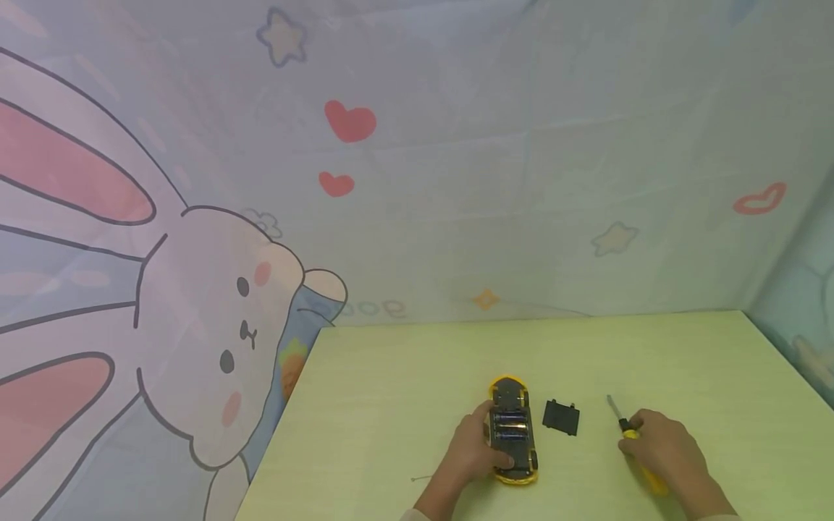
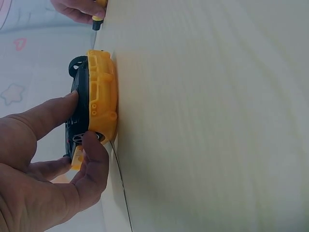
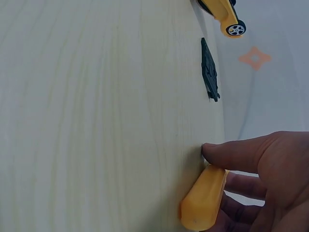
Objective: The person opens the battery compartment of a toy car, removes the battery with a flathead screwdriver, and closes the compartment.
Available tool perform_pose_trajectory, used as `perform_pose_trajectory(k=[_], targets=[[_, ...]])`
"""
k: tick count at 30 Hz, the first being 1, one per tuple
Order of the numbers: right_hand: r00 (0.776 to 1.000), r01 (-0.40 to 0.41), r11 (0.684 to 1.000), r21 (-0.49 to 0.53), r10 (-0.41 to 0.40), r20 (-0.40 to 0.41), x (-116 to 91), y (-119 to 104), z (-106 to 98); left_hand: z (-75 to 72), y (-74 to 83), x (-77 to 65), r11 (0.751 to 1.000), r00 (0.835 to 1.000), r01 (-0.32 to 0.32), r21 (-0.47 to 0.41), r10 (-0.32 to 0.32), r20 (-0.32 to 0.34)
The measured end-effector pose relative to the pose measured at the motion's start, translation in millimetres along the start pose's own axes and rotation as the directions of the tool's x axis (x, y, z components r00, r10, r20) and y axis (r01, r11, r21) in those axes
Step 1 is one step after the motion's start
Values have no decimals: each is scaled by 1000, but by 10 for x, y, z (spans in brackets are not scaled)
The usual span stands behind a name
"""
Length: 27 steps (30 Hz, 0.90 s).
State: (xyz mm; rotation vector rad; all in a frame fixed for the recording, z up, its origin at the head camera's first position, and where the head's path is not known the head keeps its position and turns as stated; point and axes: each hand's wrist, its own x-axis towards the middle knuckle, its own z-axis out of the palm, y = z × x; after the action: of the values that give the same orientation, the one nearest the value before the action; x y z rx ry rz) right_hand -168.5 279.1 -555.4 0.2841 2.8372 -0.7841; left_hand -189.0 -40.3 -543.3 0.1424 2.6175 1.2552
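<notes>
while the left hand (image 1: 472, 445) grips the toy car (image 1: 519, 449) from its left side, the car lies wheels-up on the table (image 1: 365, 405), per the head view. thumb on the black underside near the close end. battery bay uncovered, batteries (image 1: 511, 427) seated across it. the black cover (image 1: 561, 417) lies apart, just right of the car. further right, the right hand (image 1: 667, 441) holds the screwdriver (image 1: 630, 433), fingers curled about its yellow handle, shaft pointing away from the person and well clear of the car.

left wrist view: the car shows edge-on, yellow body down, dark base outward. left-hand digits pinch it near one wheel and on the base. a thin wire (image 2: 123, 186) runs from beside the car along the tabletop; whether it is joined to the car, cannot tell.

right wrist view: thumb at the handle's near-neck end, other fingers behind it, a narrow grasp. cover flat on the table between this hand and the car.

progress, as judged: cover off, batteries in; closing not yet done. whether the batteries are due out or to stay, cannot tell. screws, none made out at this scale.
</notes>
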Motion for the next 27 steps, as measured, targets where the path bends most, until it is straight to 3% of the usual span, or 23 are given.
perform_pose_trajectory(k=[13,27], targets=[[993,86,995,59,-82,-81,-25,-17,-88,-8,29,-16,1000,1000,-7,0,7,-6],[946,272,961,44,-260,-192,-25,-178,-113,-13,60,-32,1000,1000,-12,0,12,-3]])
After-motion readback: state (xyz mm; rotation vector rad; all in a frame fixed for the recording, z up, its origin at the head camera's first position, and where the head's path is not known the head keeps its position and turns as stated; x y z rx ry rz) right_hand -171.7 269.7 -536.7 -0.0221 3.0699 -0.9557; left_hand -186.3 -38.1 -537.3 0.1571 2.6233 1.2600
